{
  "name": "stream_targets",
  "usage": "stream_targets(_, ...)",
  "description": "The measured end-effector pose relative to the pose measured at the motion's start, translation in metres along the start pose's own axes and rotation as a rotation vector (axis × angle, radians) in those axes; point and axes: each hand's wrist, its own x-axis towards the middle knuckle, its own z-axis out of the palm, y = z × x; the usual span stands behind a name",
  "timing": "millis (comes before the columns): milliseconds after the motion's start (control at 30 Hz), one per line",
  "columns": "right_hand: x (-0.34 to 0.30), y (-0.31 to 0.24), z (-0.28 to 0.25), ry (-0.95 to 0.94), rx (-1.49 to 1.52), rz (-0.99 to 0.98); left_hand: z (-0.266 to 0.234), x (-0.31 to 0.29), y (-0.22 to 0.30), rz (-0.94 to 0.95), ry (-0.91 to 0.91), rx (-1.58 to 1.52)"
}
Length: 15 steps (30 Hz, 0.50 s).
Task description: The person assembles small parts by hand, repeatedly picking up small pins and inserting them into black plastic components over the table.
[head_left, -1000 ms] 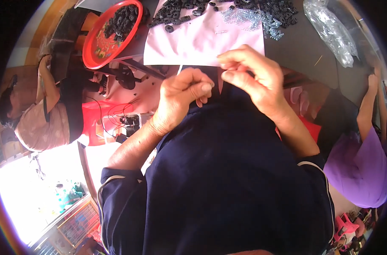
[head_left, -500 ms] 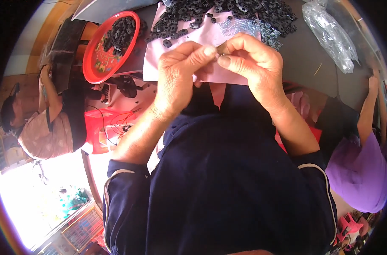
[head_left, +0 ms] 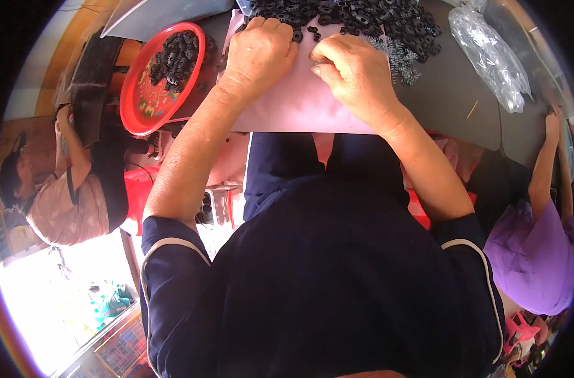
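Black plastic parts (head_left: 416,28) lie heaped across the far end of a pink sheet (head_left: 299,104), coiled springs (head_left: 405,68) at their near right. I see the left hand (head_left: 260,53) curled at the heap's near edge and the right hand (head_left: 356,72) with thumb and index finger nearly meeting; I cannot tell what either grips. 1 red basin (head_left: 133,88) sits left, 1 clear bag (head_left: 492,60) right.

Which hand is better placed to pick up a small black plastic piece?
Probably the left hand: it reaches the edge of the small black plastic pieces; the right hand sits farther back, thumb and forefinger close together.
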Motion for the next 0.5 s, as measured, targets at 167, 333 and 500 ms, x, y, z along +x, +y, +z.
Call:
stream_targets(167, 0.001, 0.004, 0.001, 0.093, 0.250, 0.153, -0.001, -0.001, 0.001, 0.042, 0.092, -0.028)
stream_targets(333, -0.001, 0.004, -0.007, 0.144, 0.484, 0.290, -0.028, -0.007, 0.039, -0.580, 0.079, -1.029)
stream_targets(500, -0.003, -0.003, -0.002, 0.258, 0.582, 0.210, -0.032, -0.014, 0.071, -0.885, 0.203, -1.670)
